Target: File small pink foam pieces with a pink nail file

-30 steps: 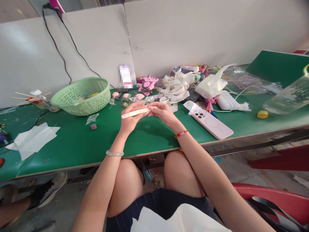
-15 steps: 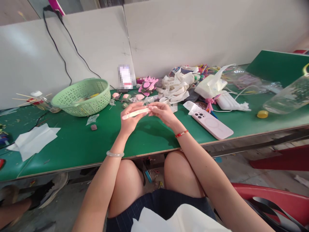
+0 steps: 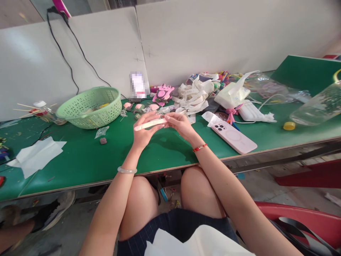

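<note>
Pale strip (image 3: pixel 149 124), mid-frame, held by my half-curled left hand (image 3: pixel 142 137) and pinching right hand (image 3: pixel 182 125), may kink if I over-squeeze.

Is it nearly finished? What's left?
The small pink lumps on the green table may be done, since they lie set down. The left hand and right hand hold a pale pink strip, so that's in progress. Setting it down is probably left; I can't tell what else.
</note>
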`<action>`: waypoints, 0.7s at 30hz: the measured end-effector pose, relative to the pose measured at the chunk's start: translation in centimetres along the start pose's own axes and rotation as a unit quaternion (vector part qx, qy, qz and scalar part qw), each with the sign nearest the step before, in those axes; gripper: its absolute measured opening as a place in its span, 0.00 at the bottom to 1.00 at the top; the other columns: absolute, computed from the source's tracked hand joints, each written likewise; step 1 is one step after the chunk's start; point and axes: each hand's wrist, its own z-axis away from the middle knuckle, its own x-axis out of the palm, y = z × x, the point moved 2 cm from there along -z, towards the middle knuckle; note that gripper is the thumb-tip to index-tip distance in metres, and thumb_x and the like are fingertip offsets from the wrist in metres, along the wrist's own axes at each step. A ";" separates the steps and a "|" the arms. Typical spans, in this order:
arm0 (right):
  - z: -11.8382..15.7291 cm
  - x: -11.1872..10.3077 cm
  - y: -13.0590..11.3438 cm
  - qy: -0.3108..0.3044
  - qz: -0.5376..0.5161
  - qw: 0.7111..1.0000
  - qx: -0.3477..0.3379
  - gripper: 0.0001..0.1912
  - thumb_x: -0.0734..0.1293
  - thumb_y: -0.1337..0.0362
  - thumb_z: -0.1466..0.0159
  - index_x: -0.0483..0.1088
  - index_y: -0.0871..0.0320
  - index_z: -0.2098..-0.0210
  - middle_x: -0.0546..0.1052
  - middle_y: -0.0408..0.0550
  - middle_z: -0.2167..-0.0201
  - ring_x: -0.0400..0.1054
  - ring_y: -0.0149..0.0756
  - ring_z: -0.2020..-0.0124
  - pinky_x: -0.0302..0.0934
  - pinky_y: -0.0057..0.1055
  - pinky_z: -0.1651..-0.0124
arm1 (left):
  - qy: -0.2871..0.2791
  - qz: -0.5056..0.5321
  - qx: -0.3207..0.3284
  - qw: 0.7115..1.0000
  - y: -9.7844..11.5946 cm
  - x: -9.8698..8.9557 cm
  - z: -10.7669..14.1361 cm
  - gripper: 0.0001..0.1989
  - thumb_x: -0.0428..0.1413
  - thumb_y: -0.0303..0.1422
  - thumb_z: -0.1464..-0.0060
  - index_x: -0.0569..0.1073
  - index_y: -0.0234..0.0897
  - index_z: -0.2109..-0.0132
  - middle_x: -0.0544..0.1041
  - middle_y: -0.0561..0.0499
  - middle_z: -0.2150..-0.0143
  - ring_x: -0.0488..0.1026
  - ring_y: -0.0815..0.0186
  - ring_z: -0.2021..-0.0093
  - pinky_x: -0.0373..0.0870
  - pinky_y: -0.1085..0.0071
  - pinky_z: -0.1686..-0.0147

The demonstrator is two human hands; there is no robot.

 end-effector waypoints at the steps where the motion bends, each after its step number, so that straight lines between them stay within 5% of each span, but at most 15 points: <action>1: 0.0 0.0 0.1 -0.002 -0.002 1.000 0.000 0.20 0.79 0.51 0.52 0.78 0.58 0.67 0.78 0.42 0.74 0.71 0.29 0.73 0.68 0.28 0.64 | -0.007 -0.009 -0.001 1.000 0.0 0.1 0.0 0.27 0.70 0.42 0.58 0.75 0.39 0.50 0.82 0.45 0.53 0.78 0.53 0.49 0.74 0.56 0.44; 9: 0.1 0.3 0.2 -0.029 -0.003 0.999 0.020 0.20 0.79 0.51 0.51 0.78 0.58 0.66 0.79 0.43 0.73 0.73 0.30 0.73 0.69 0.29 0.63 | 0.011 -0.043 0.005 0.999 -0.1 0.3 0.0 0.24 0.68 0.46 0.56 0.76 0.39 0.55 0.83 0.46 0.57 0.80 0.53 0.51 0.76 0.55 0.46; 21: -0.1 0.1 0.1 0.010 -0.031 0.999 0.014 0.21 0.80 0.51 0.54 0.77 0.59 0.68 0.78 0.42 0.74 0.71 0.28 0.74 0.69 0.27 0.65 | 0.033 -0.010 0.008 0.999 0.1 0.5 0.1 0.23 0.69 0.43 0.56 0.76 0.37 0.55 0.83 0.45 0.57 0.81 0.55 0.54 0.79 0.59 0.51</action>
